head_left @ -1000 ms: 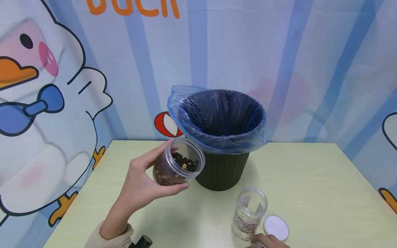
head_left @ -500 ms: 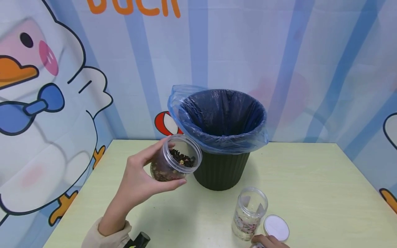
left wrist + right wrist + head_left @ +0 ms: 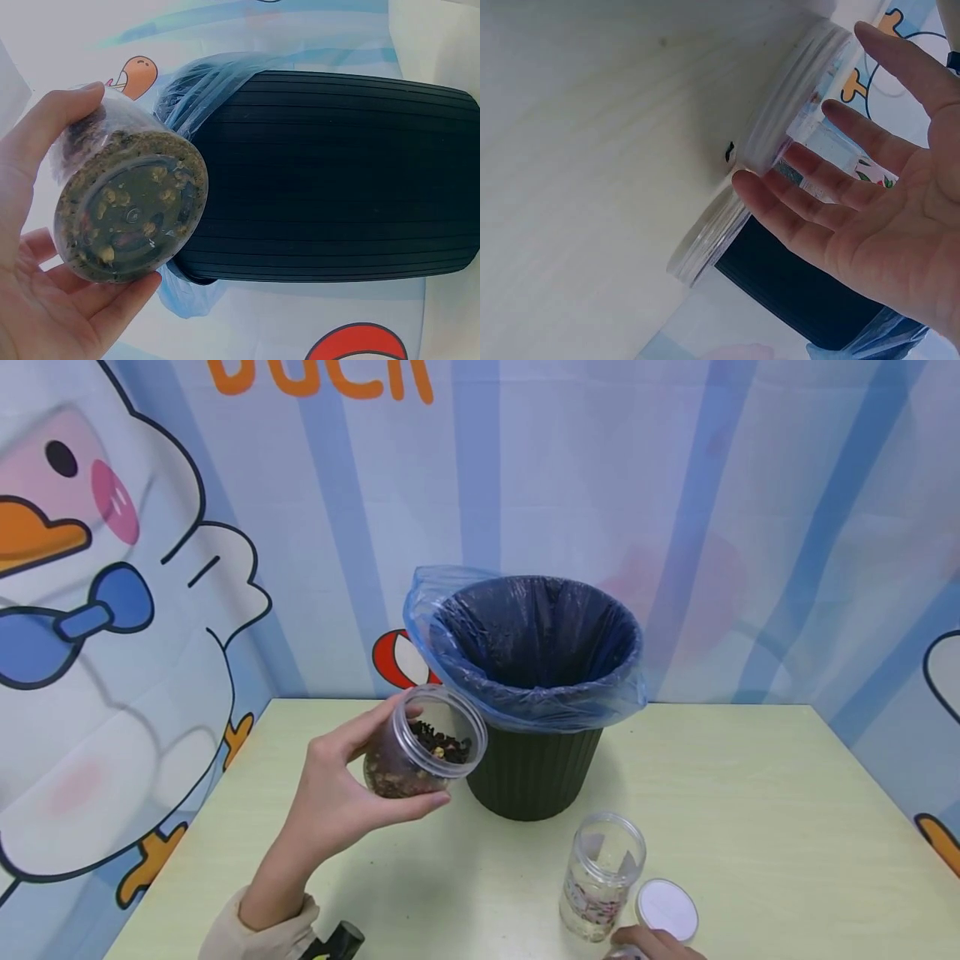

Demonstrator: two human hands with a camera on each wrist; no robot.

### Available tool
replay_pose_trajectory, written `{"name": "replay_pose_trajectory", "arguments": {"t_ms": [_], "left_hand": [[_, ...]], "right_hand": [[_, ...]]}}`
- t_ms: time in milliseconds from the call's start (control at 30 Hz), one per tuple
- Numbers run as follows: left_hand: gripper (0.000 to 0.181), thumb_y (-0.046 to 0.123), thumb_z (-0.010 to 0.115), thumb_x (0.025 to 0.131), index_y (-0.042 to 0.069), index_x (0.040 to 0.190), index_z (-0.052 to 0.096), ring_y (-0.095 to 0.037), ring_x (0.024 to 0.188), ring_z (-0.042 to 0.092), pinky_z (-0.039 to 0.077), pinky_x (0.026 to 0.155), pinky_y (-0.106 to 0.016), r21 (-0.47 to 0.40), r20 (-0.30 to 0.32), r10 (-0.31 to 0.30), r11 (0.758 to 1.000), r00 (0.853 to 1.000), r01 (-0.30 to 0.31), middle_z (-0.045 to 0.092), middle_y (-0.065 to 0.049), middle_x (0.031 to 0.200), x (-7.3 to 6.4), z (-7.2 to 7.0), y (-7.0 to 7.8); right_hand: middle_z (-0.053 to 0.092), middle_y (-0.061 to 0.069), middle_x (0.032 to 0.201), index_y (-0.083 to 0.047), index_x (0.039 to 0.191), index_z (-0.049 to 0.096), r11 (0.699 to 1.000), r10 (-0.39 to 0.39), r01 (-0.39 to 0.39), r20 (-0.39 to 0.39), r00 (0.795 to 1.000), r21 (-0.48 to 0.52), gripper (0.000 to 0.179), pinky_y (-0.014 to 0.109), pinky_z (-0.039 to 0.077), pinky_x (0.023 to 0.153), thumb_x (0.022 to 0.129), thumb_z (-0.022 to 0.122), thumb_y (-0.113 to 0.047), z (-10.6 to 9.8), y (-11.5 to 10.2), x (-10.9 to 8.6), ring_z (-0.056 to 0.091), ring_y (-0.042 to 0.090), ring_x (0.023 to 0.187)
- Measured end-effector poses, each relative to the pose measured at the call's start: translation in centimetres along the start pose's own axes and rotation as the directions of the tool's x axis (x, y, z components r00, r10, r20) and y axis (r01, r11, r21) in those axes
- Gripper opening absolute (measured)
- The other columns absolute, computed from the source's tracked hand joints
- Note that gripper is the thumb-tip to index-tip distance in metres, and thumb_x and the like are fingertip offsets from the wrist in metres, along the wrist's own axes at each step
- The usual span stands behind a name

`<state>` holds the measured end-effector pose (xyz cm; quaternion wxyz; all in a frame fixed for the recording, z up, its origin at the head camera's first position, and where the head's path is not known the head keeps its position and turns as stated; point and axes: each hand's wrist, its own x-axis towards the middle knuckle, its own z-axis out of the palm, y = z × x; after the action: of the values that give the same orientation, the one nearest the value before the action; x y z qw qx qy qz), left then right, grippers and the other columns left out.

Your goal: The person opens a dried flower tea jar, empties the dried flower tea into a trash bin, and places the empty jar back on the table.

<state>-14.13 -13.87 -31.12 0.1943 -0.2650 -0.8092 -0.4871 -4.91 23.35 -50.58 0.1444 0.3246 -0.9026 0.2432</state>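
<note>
My left hand (image 3: 337, 777) grips a clear plastic jar (image 3: 405, 768) between thumb and fingers, tilted with its open mouth toward the bin. Dark dried flakes and yellowish bits (image 3: 441, 745) fill its lower part; its base (image 3: 133, 214) shows in the left wrist view. In the head view, the fingers of my right hand (image 3: 656, 946) are at the bottom edge, beside a clear open jar (image 3: 602, 877) with a printed pattern. The right wrist view shows this hand's extended fingers (image 3: 870, 135) spread at a clear round rimmed piece (image 3: 795, 97) low by the table.
Beyond the hands stands a dark ribbed bin (image 3: 536, 768) lined with a blue plastic bag (image 3: 450, 610). A white round lid (image 3: 667, 910) lies right of the standing jar on the pale table (image 3: 750, 810). A printed curtain (image 3: 562, 468) hangs behind the table.
Since a second ago my left hand has shifted the jar slightly up and to the left. Over the last half second little has moved.
</note>
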Motion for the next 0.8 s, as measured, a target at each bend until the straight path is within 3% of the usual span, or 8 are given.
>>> {"name": "replay_pose_trajectory", "arguments": {"t_ms": [100, 300, 433, 533, 667, 800], "left_hand": [[0.092, 0.019, 0.098, 0.062, 0.027, 0.143, 0.055, -0.013, 0.117, 0.060, 0.054, 0.090, -0.040, -0.008, 0.002, 0.002, 1.000, 1.000, -0.002, 0.065, 0.006, 0.128, 0.0, 0.0, 0.0], [0.093, 0.019, 0.098, 0.061, 0.028, 0.143, 0.055, -0.013, 0.118, 0.059, 0.054, 0.090, -0.040, -0.014, 0.005, 0.006, 1.000, 1.000, -0.006, 0.065, 0.006, 0.129, 0.1, 0.1, 0.0], [0.093, 0.020, 0.098, 0.061, 0.028, 0.143, 0.055, -0.013, 0.117, 0.060, 0.054, 0.090, -0.040, -0.017, 0.005, 0.006, 1.000, 1.000, -0.006, 0.064, 0.006, 0.129, 0.1, 0.1, 0.0], [0.093, 0.019, 0.098, 0.061, 0.028, 0.143, 0.055, -0.013, 0.117, 0.060, 0.054, 0.090, -0.040, -0.015, 0.005, 0.007, 1.000, 1.000, -0.007, 0.064, 0.006, 0.129, 0.2, 0.1, 0.0], [0.093, 0.019, 0.098, 0.061, 0.027, 0.143, 0.055, -0.013, 0.117, 0.059, 0.054, 0.090, -0.040, -0.014, 0.003, 0.006, 1.000, 1.000, -0.006, 0.064, 0.006, 0.129, 0.2, 0.1, -0.1], [0.092, 0.019, 0.098, 0.062, 0.028, 0.143, 0.055, -0.013, 0.117, 0.059, 0.054, 0.090, -0.039, -0.012, 0.002, 0.004, 1.000, 1.000, -0.004, 0.064, 0.005, 0.129, 0.1, 0.1, -0.2]], "right_hand": [[0.061, -0.007, 0.106, -0.032, 0.103, 0.069, 0.992, -0.121, 0.121, 0.009, 0.993, -0.025, 0.028, 0.023, 0.048, 0.056, 0.082, 0.080, -0.045, -0.6, 0.1, 0.3, 0.061, 0.009, 0.084], [0.061, -0.014, 0.105, -0.035, 0.102, 0.069, 0.982, -0.184, 0.185, 0.016, 0.983, -0.048, 0.026, 0.020, 0.050, 0.061, 0.082, 0.080, -0.046, -1.9, -0.5, 0.9, 0.060, 0.006, 0.086], [0.062, -0.011, 0.105, -0.028, 0.102, 0.071, 0.939, -0.326, 0.329, 0.040, 0.944, -0.098, 0.024, 0.020, 0.049, 0.069, 0.087, 0.076, -0.046, -2.7, 0.4, 1.5, 0.059, 0.007, 0.089], [0.061, -0.003, 0.104, -0.021, 0.104, 0.071, 0.930, -0.350, 0.356, 0.077, 0.933, -0.087, 0.028, 0.021, 0.049, 0.069, 0.089, 0.073, -0.045, -3.3, 0.9, 1.7, 0.058, 0.008, 0.088], [0.060, -0.002, 0.105, -0.017, 0.106, 0.070, 0.972, -0.226, 0.232, 0.135, 0.965, -0.029, 0.037, 0.022, 0.052, 0.068, 0.086, 0.076, -0.048, -4.2, 0.8, 1.6, 0.057, 0.008, 0.088], [0.059, -0.002, 0.111, -0.018, 0.111, 0.068, 0.998, -0.064, 0.060, 0.254, 0.965, 0.024, 0.048, 0.026, 0.055, 0.074, 0.084, 0.073, -0.057, -5.0, 1.3, 1.4, 0.056, 0.009, 0.093]]}}
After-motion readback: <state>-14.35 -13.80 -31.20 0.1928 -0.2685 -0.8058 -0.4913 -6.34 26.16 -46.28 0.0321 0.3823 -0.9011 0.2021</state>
